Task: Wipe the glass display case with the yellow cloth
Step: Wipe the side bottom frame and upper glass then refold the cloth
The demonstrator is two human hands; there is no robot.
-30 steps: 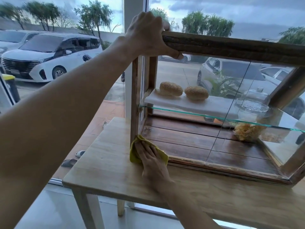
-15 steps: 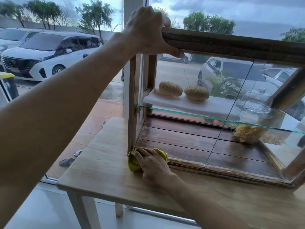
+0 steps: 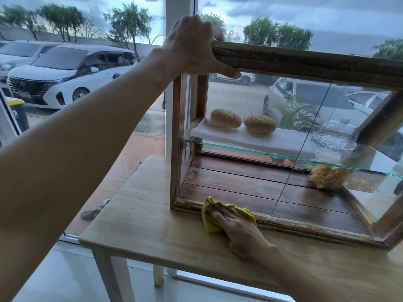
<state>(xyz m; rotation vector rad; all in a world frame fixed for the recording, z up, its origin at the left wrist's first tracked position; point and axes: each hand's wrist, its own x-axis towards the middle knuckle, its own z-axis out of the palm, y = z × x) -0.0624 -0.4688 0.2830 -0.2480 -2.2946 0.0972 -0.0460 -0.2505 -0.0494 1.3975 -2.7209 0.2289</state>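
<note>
A wood-framed glass display case (image 3: pixel 305 62) stands on a light wooden table (image 3: pixel 152 232) by a window. My left hand (image 3: pixel 194 46) grips the case's top left corner, thumb under the top rail. My right hand (image 3: pixel 237 227) presses the yellow cloth (image 3: pixel 210 224) flat against the bottom of the front glass, a little right of the lower left corner. Part of the cloth is hidden under my fingers.
Inside, two sesame buns (image 3: pixel 242 123) lie on a white board on the glass shelf (image 3: pixel 250 150), with a lidded glass dish (image 3: pixel 333 144) at the right and a pale tangled bundle (image 3: pixel 327 177) below. The table's left edge is near. Cars are parked outside.
My right hand has slid the yellow cloth to the right along the bottom of the front glass, away from the lower left corner. My left hand has kept its hold on the top corner.
</note>
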